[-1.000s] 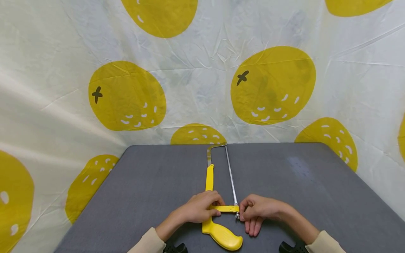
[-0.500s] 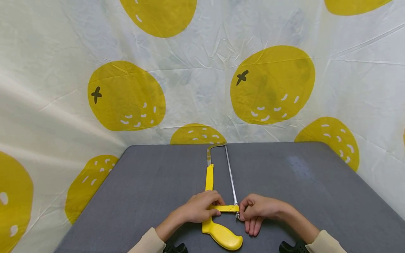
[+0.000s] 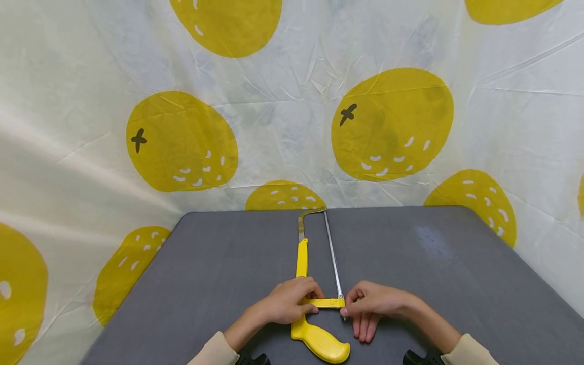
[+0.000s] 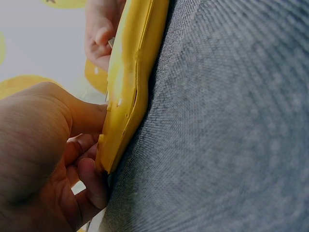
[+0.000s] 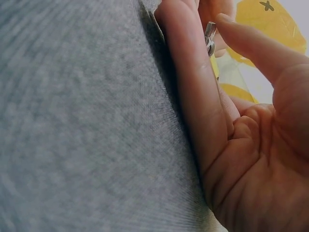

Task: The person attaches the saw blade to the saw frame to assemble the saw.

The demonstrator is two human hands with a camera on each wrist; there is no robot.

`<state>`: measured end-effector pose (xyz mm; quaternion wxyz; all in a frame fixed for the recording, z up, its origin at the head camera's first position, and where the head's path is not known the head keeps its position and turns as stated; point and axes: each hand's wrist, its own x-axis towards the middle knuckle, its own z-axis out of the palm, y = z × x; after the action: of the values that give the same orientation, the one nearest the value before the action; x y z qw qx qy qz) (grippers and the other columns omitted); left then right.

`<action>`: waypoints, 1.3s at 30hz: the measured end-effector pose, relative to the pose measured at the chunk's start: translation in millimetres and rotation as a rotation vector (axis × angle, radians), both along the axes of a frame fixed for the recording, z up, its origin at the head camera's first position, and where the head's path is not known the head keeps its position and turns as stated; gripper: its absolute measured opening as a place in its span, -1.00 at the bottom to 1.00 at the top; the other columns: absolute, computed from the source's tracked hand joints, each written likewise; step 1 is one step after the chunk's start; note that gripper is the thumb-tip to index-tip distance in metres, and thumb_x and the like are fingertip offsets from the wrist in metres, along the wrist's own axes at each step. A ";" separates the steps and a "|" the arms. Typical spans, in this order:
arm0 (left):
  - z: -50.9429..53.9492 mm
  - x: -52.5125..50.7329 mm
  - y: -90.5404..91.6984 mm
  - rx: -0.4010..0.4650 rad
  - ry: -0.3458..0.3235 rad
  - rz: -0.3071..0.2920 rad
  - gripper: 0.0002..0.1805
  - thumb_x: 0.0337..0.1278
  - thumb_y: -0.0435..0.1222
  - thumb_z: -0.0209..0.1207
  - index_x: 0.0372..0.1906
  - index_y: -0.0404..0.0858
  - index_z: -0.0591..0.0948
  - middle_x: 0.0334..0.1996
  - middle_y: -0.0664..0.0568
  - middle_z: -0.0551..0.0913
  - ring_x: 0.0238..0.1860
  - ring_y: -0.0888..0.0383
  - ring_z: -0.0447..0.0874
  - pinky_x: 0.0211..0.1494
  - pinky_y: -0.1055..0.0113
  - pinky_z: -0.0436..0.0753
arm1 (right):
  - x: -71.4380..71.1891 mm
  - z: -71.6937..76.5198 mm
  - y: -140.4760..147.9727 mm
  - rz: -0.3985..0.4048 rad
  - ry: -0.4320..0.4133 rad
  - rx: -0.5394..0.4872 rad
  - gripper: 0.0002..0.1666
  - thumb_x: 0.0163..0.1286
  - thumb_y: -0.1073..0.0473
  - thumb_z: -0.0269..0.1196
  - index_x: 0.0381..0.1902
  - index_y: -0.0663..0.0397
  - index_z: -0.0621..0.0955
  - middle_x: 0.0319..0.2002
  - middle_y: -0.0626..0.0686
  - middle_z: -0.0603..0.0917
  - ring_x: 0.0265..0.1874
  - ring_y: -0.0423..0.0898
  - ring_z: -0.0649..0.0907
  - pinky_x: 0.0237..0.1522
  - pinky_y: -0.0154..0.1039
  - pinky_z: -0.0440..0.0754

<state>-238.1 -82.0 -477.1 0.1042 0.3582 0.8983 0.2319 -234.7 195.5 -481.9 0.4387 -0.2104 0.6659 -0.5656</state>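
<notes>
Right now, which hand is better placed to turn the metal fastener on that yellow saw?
Probably the right hand: its thumb is at the metal fastener, while the left hand grips the yellow frame and seems better suited to steadying it.

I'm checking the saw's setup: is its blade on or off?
On: the blade meets the frame at both ends in the head view.

The right hand (image 5: 256, 145) lies against the grey cloth (image 5: 87, 116), palm showing and one finger stretched along it; its thumb reaches up to a metal bolt (image 5: 210, 31). Past that, a bit of yellow frame (image 5: 215, 66) peeks out before a fruit-printed sheet (image 5: 282, 24).
</notes>
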 end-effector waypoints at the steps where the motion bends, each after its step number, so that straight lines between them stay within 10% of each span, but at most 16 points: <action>1: -0.6 0.0 -0.4 0.001 0.004 0.000 -0.85 0.36 -0.11 0.31 -0.04 0.15 0.64 -0.20 0.35 0.56 -0.18 0.46 0.47 -0.08 0.48 0.49 | 0.2 0.1 -0.4 -0.004 0.001 0.004 -0.76 0.51 0.16 0.26 -0.26 0.27 0.64 -0.53 0.05 0.77 -0.62 -0.22 0.76 -0.53 -0.29 0.71; 39: -5.2 -0.4 0.1 -0.006 0.033 -0.004 -0.84 0.35 -0.11 0.31 -0.04 0.16 0.64 -0.20 0.36 0.57 -0.21 0.46 0.47 -0.13 0.48 0.48 | 1.0 -2.1 2.1 0.033 0.007 -0.032 -0.80 0.45 0.25 0.18 -0.19 0.31 0.64 -0.47 0.07 0.78 -0.56 -0.21 0.78 -0.48 -0.28 0.73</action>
<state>-238.5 -81.9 -482.2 0.0909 0.3636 0.8998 0.2233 -233.6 197.6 -484.0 0.4421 -0.2303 0.6549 -0.5680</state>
